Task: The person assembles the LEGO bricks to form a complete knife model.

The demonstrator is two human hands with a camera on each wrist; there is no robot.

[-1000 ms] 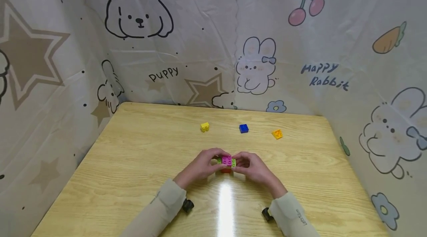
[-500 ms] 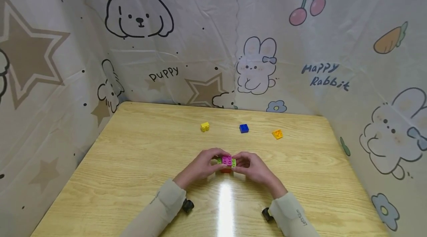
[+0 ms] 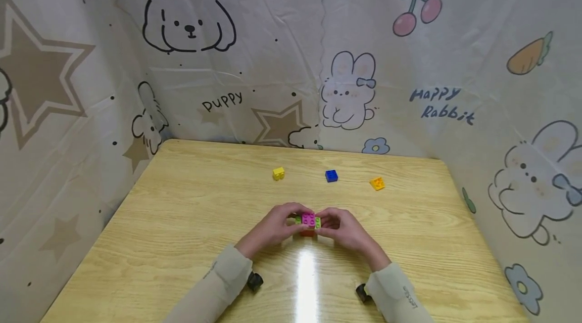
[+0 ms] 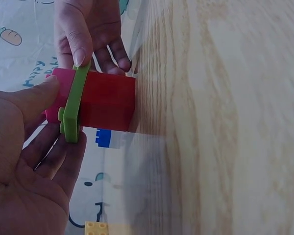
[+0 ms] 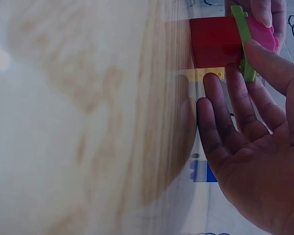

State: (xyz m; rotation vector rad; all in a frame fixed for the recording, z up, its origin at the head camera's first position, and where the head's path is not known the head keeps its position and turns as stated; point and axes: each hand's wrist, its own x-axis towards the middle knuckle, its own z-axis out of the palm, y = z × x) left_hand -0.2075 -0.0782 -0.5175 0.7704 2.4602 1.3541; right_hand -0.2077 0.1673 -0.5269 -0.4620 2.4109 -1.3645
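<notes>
In front of me on the wooden table stands a stack of building bricks: a red brick (image 5: 215,42) at the bottom, a long thin lime-green brick (image 4: 77,98) across it, and a pink brick (image 3: 308,219) on top. The green brick juts out past both sides of the stack. My left hand (image 3: 278,223) pinches the pink brick from the left, its thumb on the near face. From the right, my right hand (image 3: 344,229) pinches the jutting end of the green brick, its lower fingers loosely spread beside the red brick.
Towards the back of the table (image 3: 195,186) lie a yellow brick (image 3: 279,174), a blue brick (image 3: 331,176) and an orange brick (image 3: 377,184), spaced apart in a loose row. A printed cloth (image 3: 218,70) hangs behind and along both sides of the table.
</notes>
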